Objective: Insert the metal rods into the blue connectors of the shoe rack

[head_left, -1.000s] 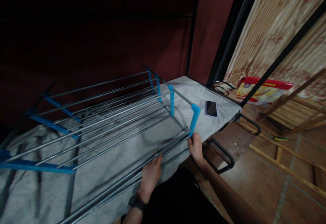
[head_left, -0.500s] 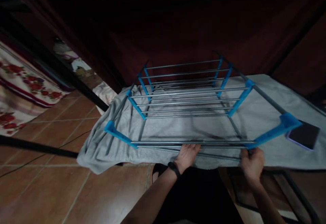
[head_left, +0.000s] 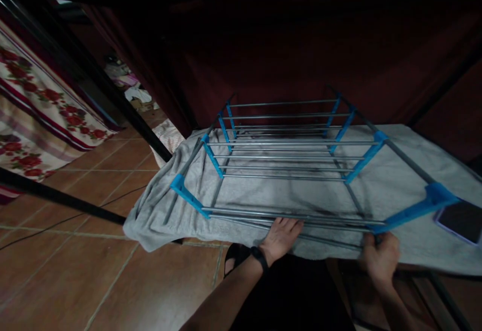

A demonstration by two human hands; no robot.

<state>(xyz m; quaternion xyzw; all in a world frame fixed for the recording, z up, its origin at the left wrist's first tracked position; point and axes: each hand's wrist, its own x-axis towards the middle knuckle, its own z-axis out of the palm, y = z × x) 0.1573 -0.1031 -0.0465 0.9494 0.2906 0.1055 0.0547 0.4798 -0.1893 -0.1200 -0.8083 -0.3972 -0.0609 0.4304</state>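
A metal rack with blue plastic brackets, like a clothes drying rack (head_left: 289,157), lies across a grey cloth (head_left: 301,190). Over its near rods is my left hand (head_left: 281,238), fingers curled around them, with a dark band on the wrist. My right hand (head_left: 382,256) is closed at the near right corner, just below the end of the blue bracket (head_left: 406,214). A small dark piece shows between its thumb and fingers; the exact grip is partly hidden and blurred.
A phone (head_left: 461,220) lies on the cloth beside the right bracket. Black bars (head_left: 64,198) cross at the left above the tiled floor (head_left: 71,265). Floral fabric (head_left: 48,105) hangs at far left, and a dark red curtain (head_left: 282,54) stands behind the rack.
The whole view has shifted, so the rack, cloth and phone appear further right and slightly lower. Both hands stay at the same places on the rack's near side.
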